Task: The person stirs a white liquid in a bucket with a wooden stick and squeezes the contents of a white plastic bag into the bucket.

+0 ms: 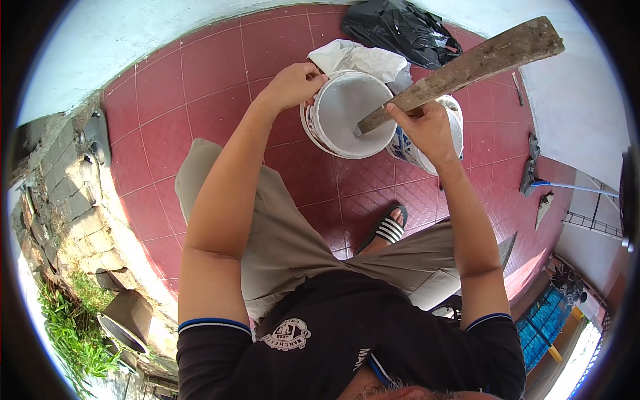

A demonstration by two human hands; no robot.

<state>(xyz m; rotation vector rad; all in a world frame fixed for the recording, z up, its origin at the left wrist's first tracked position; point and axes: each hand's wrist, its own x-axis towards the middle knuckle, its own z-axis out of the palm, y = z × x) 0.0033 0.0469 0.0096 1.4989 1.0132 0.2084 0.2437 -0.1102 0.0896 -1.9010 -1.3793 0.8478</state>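
Observation:
A white plastic bucket (339,113) holding pale grey-white contents stands in front of me. My left hand (297,87) is closed on its upper left rim. My right hand (423,127) grips a long weathered wooden plank (480,67), whose narrow lower end reaches down inside the bucket while the wide end angles up to the upper right. A second white bucket (451,140) with blue markings stands behind and to the right of the first. A crumpled white sack (353,57) lies just behind the buckets.
Red tile floor (220,100) surrounds my legs and sandalled foot. A black plastic bag (393,27) lies by the back wall. At left are a rough paved edge (87,233) and plants (67,333). At right are footwear (530,170) and a blue-handled tool (563,187).

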